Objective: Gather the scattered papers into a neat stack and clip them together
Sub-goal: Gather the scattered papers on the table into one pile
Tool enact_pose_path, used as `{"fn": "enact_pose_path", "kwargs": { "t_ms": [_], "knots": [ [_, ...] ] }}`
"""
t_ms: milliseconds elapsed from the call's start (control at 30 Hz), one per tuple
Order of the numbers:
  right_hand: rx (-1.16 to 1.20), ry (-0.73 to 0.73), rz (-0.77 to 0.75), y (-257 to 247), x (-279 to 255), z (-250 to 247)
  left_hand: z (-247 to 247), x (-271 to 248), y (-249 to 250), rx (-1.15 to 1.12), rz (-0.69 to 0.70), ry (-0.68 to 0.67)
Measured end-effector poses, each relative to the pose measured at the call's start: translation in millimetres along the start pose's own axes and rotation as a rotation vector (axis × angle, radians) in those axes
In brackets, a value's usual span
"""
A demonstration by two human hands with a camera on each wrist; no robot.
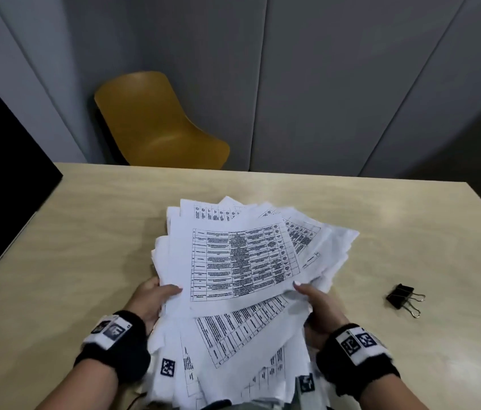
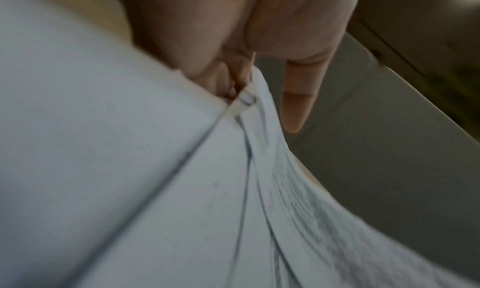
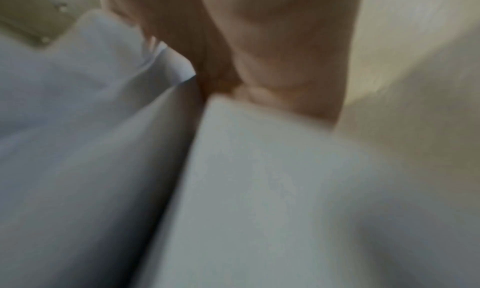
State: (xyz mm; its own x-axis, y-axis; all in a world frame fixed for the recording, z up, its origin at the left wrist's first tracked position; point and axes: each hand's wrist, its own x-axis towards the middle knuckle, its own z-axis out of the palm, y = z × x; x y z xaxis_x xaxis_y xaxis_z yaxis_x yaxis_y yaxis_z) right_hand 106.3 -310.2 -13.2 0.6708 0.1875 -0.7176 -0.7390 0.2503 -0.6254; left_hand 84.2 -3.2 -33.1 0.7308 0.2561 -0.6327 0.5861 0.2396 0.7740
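**Gathering step: sheets in hand, not yet squared**

Obs: Both hands hold the papers [image 1: 242, 276] as one loose, fanned bundle over the table [image 1: 85, 238]. Left hand [image 1: 150, 300] grips the bundle's left edge, thumb on top of the uppermost sheet; left wrist view shows fingers [image 2: 298, 99] against the layered sheet edges. Right hand [image 1: 319, 306] grips the right edge the same way, thumb on top, fingers beneath. Right wrist view is blurred; it shows only paper against the palm.

Sheets lie at several angles, corners splayed toward the far side and toward the person. Whether the bundle's far end touches the table cannot be told.

Binder clip [image 1: 404, 300] lies on the table, well apart to the right of the bundle, untouched.

Judgement: collecting looks about done, with no stray sheets visible; aligning remains. Next move probably calls for standing the bundle on edge and tapping it square, then freeing the right hand for the clip while the left keeps the edges flush
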Motion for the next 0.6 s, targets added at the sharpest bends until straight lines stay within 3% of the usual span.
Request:
{"fn": "enact_pose_path", "kwargs": {
  "t_ms": [67,133,267,400,467,600],
  "knots": [
    [0.025,-0.027,0.021,-1,4,0,-5,-1,2,-0.019,-0.039,-0.061],
    [-0.144,-0.013,0.066,4,7,3,0,-3,-1,0.062,-0.065,-0.108],
    [-0.401,0.133,-0.053,8,10,15,14,1,-8,0.231,0.029,-0.044],
    [-0.364,0.131,-0.354,-5,0,16,20,-12,11,0.070,0.228,-0.002],
    [-0.454,0.152,-0.464,-22,-4,15,25,-27,32,-0.036,0.360,-0.018],
    [-0.426,0.103,-0.484,-59,-14,17,29,-52,80,-0.024,0.647,0.016]
  ]
}}
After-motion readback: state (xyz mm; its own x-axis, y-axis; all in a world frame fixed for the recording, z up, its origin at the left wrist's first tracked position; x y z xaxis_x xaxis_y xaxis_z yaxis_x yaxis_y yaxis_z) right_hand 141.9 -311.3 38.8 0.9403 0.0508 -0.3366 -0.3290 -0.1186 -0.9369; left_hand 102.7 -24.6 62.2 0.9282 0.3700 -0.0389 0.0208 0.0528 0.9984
